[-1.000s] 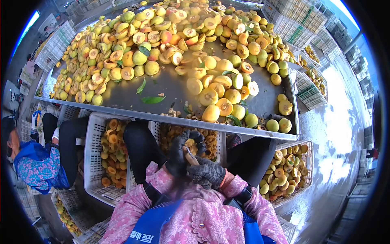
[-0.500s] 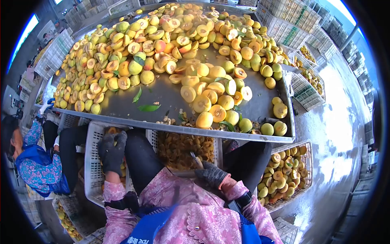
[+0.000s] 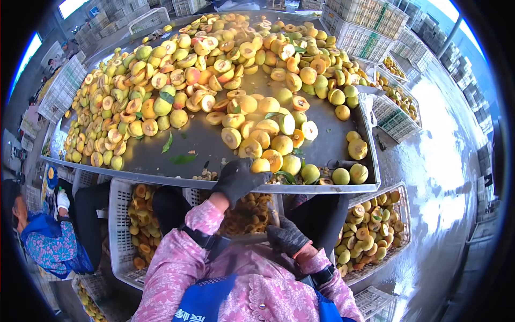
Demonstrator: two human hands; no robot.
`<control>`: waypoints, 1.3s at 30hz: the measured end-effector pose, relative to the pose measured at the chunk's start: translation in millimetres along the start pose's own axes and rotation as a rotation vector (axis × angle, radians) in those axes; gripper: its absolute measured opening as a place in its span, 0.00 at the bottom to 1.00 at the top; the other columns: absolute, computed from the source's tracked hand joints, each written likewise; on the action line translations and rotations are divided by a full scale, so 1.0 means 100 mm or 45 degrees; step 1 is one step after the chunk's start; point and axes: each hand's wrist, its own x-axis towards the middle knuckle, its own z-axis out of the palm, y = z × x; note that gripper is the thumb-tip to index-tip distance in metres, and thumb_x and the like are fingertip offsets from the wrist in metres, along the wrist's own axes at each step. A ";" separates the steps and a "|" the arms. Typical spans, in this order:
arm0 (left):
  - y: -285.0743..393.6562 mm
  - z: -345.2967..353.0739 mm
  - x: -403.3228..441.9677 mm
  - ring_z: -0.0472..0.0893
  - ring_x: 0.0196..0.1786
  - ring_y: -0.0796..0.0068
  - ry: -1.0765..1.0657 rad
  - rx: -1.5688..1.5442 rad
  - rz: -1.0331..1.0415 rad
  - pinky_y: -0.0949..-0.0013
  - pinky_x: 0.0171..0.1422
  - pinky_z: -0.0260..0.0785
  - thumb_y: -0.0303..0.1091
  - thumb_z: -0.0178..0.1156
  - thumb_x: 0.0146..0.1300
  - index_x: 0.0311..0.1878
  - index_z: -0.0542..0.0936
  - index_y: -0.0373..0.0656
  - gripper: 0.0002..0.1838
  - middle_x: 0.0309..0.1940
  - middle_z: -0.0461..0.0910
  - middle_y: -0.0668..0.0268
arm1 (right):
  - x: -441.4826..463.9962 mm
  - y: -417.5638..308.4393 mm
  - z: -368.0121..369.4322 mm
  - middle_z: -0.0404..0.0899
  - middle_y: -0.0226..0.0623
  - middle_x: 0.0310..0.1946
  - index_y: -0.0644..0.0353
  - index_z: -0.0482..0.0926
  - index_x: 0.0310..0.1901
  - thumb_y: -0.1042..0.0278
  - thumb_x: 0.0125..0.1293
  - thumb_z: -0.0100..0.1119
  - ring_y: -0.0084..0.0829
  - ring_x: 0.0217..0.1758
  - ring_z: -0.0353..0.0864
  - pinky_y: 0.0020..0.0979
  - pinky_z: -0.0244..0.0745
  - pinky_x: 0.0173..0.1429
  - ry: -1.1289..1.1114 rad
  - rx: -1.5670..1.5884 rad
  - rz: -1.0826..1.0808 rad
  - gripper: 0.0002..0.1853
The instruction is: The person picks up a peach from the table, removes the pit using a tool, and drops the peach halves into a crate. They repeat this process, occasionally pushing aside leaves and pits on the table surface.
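Note:
My left hand [image 3: 237, 181], in a dark glove, reaches over the table's near edge. Its fingers close around a yellow peach [image 3: 260, 165] at the front of the pile. My right hand [image 3: 289, 236], in a grey knit glove, stays low over my lap. It grips a small pitting tool [image 3: 274, 214] with a pale handle; its tip is hard to make out now. Beneath my hands, a crate holds brownish-orange fruit pieces [image 3: 248, 214], partly hidden by my left arm. Halved and whole peaches [image 3: 214, 59] cover much of the metal table [image 3: 214, 155].
A white crate of peach halves [image 3: 142, 225] stands by my left leg, another crate of peaches [image 3: 370, 233] by my right. A co-worker [image 3: 53, 236] sits at far left. Stacked crates [image 3: 365, 27] rise behind the table. Wet floor [image 3: 440, 188] lies to the right.
My left hand has moved from the left crate up and right to the peach at the table edge. My right hand stays low with its tool. The view has shifted slightly.

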 end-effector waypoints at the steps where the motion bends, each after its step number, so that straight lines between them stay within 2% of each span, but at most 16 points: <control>1: -0.07 0.03 -0.01 0.77 0.48 0.53 0.175 -0.037 0.285 0.59 0.54 0.68 0.45 0.68 0.48 0.46 0.78 0.38 0.26 0.42 0.79 0.52 | -0.02 -0.12 -0.02 0.70 0.29 0.20 0.59 0.70 0.42 0.64 0.62 0.56 0.21 0.18 0.68 0.25 0.65 0.20 0.048 0.150 0.084 0.11; 3: -0.29 0.16 -0.11 0.75 0.51 0.54 0.526 -0.111 0.845 0.59 0.57 0.67 0.37 0.70 0.46 0.49 0.76 0.39 0.26 0.45 0.78 0.54 | -0.06 -0.70 -0.03 0.70 0.29 0.20 0.58 0.70 0.44 0.64 0.62 0.57 0.21 0.18 0.68 0.24 0.65 0.20 0.130 0.705 0.382 0.12; 4: -0.28 0.11 -0.21 0.75 0.53 0.59 0.617 0.013 0.959 0.60 0.58 0.68 0.26 0.72 0.41 0.50 0.76 0.43 0.28 0.50 0.76 0.61 | -0.04 -0.71 -0.05 0.71 0.28 0.23 0.56 0.70 0.44 0.63 0.61 0.59 0.20 0.19 0.68 0.23 0.64 0.20 0.116 0.845 0.289 0.13; 7: -0.22 0.08 -0.51 0.72 0.56 0.58 0.530 0.082 0.979 0.60 0.61 0.65 0.25 0.69 0.39 0.52 0.75 0.42 0.31 0.53 0.73 0.61 | 0.08 -0.87 -0.03 0.72 0.27 0.27 0.56 0.70 0.46 0.61 0.61 0.60 0.19 0.19 0.68 0.22 0.63 0.19 0.137 0.935 0.192 0.15; 8: -0.22 0.13 -0.60 0.70 0.59 0.57 0.502 0.129 0.962 0.59 0.63 0.64 0.23 0.67 0.38 0.54 0.74 0.41 0.32 0.54 0.72 0.60 | 0.13 -0.80 -0.06 0.76 0.29 0.35 0.58 0.70 0.51 0.61 0.61 0.61 0.23 0.25 0.74 0.25 0.71 0.27 0.063 0.968 0.159 0.20; 11: -0.24 0.27 -0.71 0.68 0.61 0.56 0.427 0.328 0.993 0.59 0.64 0.63 0.22 0.65 0.38 0.55 0.73 0.41 0.33 0.53 0.72 0.59 | 0.35 -0.69 0.09 0.76 0.31 0.36 0.60 0.68 0.56 0.63 0.61 0.60 0.24 0.33 0.76 0.24 0.73 0.39 0.214 0.755 -0.105 0.23; 12: -0.17 0.21 -0.78 0.68 0.62 0.56 0.388 0.215 0.981 0.59 0.64 0.63 0.22 0.65 0.43 0.56 0.74 0.41 0.30 0.55 0.72 0.57 | 0.33 -0.78 0.11 0.77 0.35 0.42 0.63 0.68 0.57 0.68 0.60 0.60 0.27 0.44 0.77 0.27 0.72 0.51 0.164 0.992 -0.050 0.24; 15: -0.12 0.04 -0.90 0.72 0.60 0.58 0.270 -0.324 1.016 0.58 0.65 0.63 0.27 0.59 0.56 0.56 0.73 0.39 0.22 0.55 0.73 0.56 | 0.30 -0.86 0.03 0.77 0.34 0.43 0.66 0.69 0.55 0.72 0.56 0.62 0.27 0.46 0.77 0.27 0.72 0.53 0.116 0.982 -0.012 0.24; 18: -0.12 -0.01 -0.92 0.75 0.56 0.60 0.153 -1.202 0.355 0.59 0.65 0.63 0.35 0.50 0.66 0.57 0.72 0.35 0.19 0.54 0.74 0.55 | 0.19 -0.98 -0.06 0.77 0.36 0.43 0.67 0.69 0.54 0.74 0.52 0.65 0.25 0.48 0.76 0.28 0.71 0.55 -0.003 0.866 0.024 0.27; 21: -0.42 0.30 -0.64 0.77 0.53 0.60 -0.180 -2.357 0.050 0.60 0.66 0.63 0.39 0.44 0.70 0.58 0.70 0.32 0.22 0.53 0.75 0.56 | 0.24 -1.13 -0.03 0.76 0.35 0.46 0.67 0.69 0.55 0.70 0.52 0.67 0.27 0.49 0.75 0.28 0.71 0.55 -0.134 0.510 -0.051 0.28; 25: -0.21 0.26 -0.89 0.77 0.50 0.63 0.286 -0.652 0.724 0.62 0.63 0.64 0.31 0.65 0.53 0.54 0.72 0.33 0.26 0.48 0.77 0.58 | 0.37 -1.05 0.05 0.76 0.36 0.41 0.66 0.70 0.51 0.62 0.52 0.68 0.30 0.45 0.75 0.32 0.70 0.50 0.044 -0.078 -0.131 0.28; 26: -0.15 0.24 -0.89 0.78 0.49 0.66 0.426 -0.691 0.782 0.65 0.60 0.66 0.27 0.71 0.42 0.53 0.72 0.34 0.31 0.46 0.78 0.59 | 0.37 -1.06 0.05 0.76 0.36 0.39 0.66 0.70 0.50 0.61 0.52 0.69 0.29 0.43 0.75 0.32 0.70 0.49 0.126 -0.209 -0.105 0.27; 28: -0.21 0.27 -0.81 0.78 0.49 0.68 0.216 -0.785 0.667 0.66 0.59 0.67 0.26 0.70 0.43 0.53 0.72 0.34 0.31 0.47 0.78 0.60 | 0.32 -1.16 0.05 0.76 0.37 0.34 0.65 0.70 0.47 0.63 0.56 0.66 0.29 0.40 0.74 0.31 0.70 0.43 0.260 -0.441 -0.068 0.21; 32: -0.41 0.36 -0.77 0.75 0.55 0.68 0.060 -1.106 0.541 0.66 0.62 0.64 0.23 0.63 0.52 0.58 0.67 0.34 0.29 0.52 0.75 0.58 | 0.07 -1.16 0.11 0.75 0.36 0.42 0.64 0.69 0.52 0.76 0.65 0.53 0.29 0.44 0.75 0.27 0.70 0.44 0.247 0.281 -0.087 0.14; 35: -0.54 0.42 -0.73 0.74 0.56 0.68 0.031 -1.546 0.368 0.66 0.63 0.64 0.21 0.63 0.51 0.58 0.67 0.34 0.28 0.53 0.75 0.59 | -0.13 -1.09 0.18 0.74 0.35 0.46 0.64 0.68 0.53 0.77 0.65 0.53 0.28 0.47 0.74 0.28 0.71 0.44 0.066 -0.012 -0.058 0.15; 39: -0.62 0.54 -0.68 0.74 0.56 0.68 0.116 -1.756 0.268 0.65 0.63 0.64 0.21 0.63 0.52 0.58 0.67 0.34 0.27 0.53 0.74 0.58 | -0.16 -1.06 0.27 0.75 0.53 0.36 0.65 0.69 0.46 0.70 0.64 0.54 0.50 0.40 0.76 0.40 0.71 0.40 0.050 -0.728 0.003 0.12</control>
